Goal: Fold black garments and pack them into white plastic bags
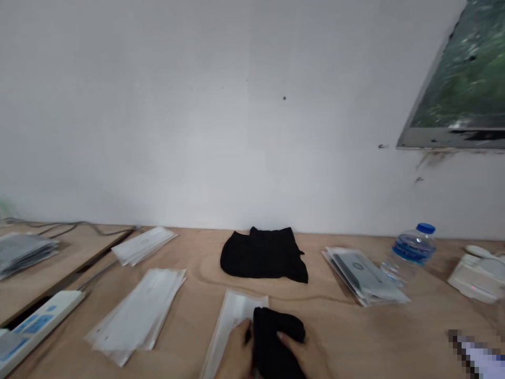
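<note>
At the front edge of the view, a folded black sock [272, 342] is between my two hands. My left hand [236, 350] is closed at its left edge, with a small dark bit showing at the fingertips. My right hand [307, 355] grips the sock from the right, thumb lying across the top. Under and beside my left hand lies a clear-white flat plastic bag [226, 321]. Further back, near the wall, more black socks [262, 255] lie flat in a pile. The lower parts of both hands are cut off by the frame.
Flat plastic bags lie in stacks at left [138, 310], back left [144, 245] and far left [26, 252]. On the right are filled bags [365, 276], a water bottle [414, 250] and a white box [479, 276]. A power strip [41, 323] borders a table gap.
</note>
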The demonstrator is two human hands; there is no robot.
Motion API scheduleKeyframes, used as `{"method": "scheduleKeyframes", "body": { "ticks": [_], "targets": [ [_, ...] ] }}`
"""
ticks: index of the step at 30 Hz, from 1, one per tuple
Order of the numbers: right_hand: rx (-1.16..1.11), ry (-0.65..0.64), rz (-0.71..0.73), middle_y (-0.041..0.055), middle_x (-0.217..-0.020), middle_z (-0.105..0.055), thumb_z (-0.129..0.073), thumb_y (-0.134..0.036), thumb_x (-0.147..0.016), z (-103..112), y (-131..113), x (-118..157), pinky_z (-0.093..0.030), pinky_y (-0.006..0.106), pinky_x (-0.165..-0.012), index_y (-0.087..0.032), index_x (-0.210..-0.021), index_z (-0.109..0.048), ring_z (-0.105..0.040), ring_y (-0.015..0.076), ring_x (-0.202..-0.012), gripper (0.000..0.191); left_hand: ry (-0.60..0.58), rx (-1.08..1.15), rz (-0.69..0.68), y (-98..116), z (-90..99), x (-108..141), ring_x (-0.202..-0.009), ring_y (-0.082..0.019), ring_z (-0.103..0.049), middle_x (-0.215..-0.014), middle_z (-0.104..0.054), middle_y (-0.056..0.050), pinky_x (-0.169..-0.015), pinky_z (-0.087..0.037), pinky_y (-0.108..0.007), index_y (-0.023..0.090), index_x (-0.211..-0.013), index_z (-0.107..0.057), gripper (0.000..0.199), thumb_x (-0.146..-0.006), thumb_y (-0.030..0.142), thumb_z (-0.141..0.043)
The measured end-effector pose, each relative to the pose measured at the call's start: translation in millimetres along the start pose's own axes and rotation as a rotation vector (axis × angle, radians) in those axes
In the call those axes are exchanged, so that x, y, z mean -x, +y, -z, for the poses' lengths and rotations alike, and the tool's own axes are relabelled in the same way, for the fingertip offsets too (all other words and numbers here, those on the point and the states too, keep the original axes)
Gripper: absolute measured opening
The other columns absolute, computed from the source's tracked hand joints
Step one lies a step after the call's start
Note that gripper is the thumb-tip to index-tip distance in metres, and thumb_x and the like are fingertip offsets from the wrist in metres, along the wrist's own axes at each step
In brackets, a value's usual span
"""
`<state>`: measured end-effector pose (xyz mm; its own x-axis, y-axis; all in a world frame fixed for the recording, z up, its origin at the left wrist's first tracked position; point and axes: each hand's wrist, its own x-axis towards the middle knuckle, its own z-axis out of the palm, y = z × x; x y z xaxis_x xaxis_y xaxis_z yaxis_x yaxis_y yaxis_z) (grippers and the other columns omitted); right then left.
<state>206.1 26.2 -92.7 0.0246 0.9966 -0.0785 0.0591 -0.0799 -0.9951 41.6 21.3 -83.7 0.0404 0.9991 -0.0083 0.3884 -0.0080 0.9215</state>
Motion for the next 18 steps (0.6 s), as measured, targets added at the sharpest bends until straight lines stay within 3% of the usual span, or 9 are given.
{"method": "scheduleKeyframes", "body": {
  "ticks": [4, 8, 12, 15, 18],
  "targets": [
    [0.106, -0.004, 0.095, 0.0072, -0.097, -0.074, -0.062, -0.024, -0.063, 11, 4, -3, -0.046, 0.045, -0.095, -0.02, -0.095, -0.071, -0.066, 0.0304, -0.098, 0.033, 0.028, 0.002, -0.023, 1, 8.5, -4, -0.064, -0.017, -0.047, -0.059, -0.046, 0.003, -0.063, -0.036, -0.027, 0.023, -0.059, -0.041, 0.016, -0.074, 0.027, -0.047],
    [0.193, -0.042, 0.129, 0.0064, -0.094, -0.075, -0.058, -0.017, -0.061, 12, -4, -5, -0.046, 0.044, -0.094, -0.021, -0.09, -0.072, -0.066, 0.0297, -0.096, 0.033, 0.1, -0.216, -0.157, 10, 9.8, 3, -0.076, -0.02, -0.05, -0.077, -0.052, -0.002, -0.071, -0.037, -0.031, 0.023, -0.066, -0.046, 0.014, -0.08, 0.024, -0.042],
    [0.013, -0.057, 0.044, 0.0064, -0.097, -0.074, -0.065, -0.027, -0.066, 10, -10, -1, -0.046, 0.044, -0.093, -0.02, -0.093, -0.071, -0.065, 0.0306, -0.099, 0.028, 0.152, -0.446, -0.235, 13, -4.4, 10, -0.087, -0.024, -0.05, -0.084, -0.054, -0.005, -0.077, -0.036, -0.035, 0.023, -0.069, -0.051, 0.012, -0.075, 0.016, -0.044],
    [-0.145, 0.008, -0.029, 0.0075, -0.1, -0.071, -0.064, -0.04, -0.077, 10, -12, 7, -0.048, 0.045, -0.09, -0.02, -0.101, -0.067, -0.062, 0.0293, -0.102, 0.032, 0.165, -0.482, -0.293, 11, -10.0, 12, -0.088, -0.024, -0.05, -0.086, -0.055, -0.005, -0.08, -0.036, -0.036, 0.023, -0.071, -0.053, 0.013, -0.072, 0.012, -0.046],
    [-0.18, -0.014, -0.043, 0.0074, -0.113, -0.062, -0.057, -0.04, -0.087, 10, -13, 17, -0.052, 0.043, -0.084, -0.019, -0.113, -0.058, -0.061, 0.0227, -0.1, 0.033, 0.2, -0.46, -0.335, 10, -9.5, 12, -0.088, -0.024, -0.05, -0.088, -0.055, -0.005, -0.08, -0.037, -0.037, 0.023, -0.071, -0.052, 0.013, -0.073, 0.011, -0.046]
  ]
}}
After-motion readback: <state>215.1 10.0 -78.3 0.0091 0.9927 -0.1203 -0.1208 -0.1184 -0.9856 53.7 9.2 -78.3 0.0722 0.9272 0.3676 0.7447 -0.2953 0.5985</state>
